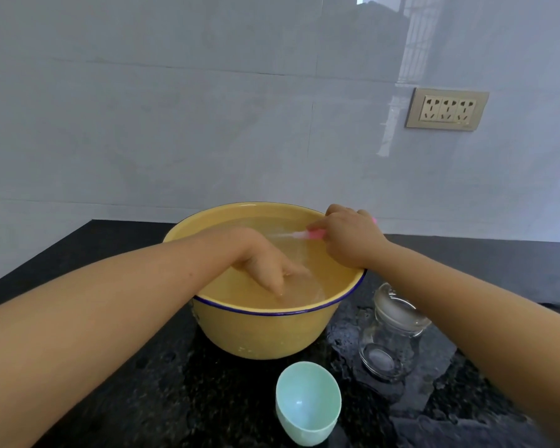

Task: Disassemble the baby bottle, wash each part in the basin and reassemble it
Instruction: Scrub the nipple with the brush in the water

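Observation:
A yellow basin (259, 334) with a blue rim stands on the black counter, filled with water. My left hand (269, 270) is dipped into the water, fingers pointing down and spread; whether they touch anything under the surface is unclear. Over the basin's far right rim my right hand (349, 240) grips a pink-handled brush (307, 235) whose pale tip reaches toward the water. To the right of the basin the clear glass bottle body (390, 347) stands on the wet counter, partly behind my right forearm. In front of the basin lies a mint-green cap (307, 404), its hollow side showing.
The black speckled counter (117, 392) is wet around the bottle. A pale tiled wall rises behind the basin, with a triple wall socket (446, 108) at the upper right.

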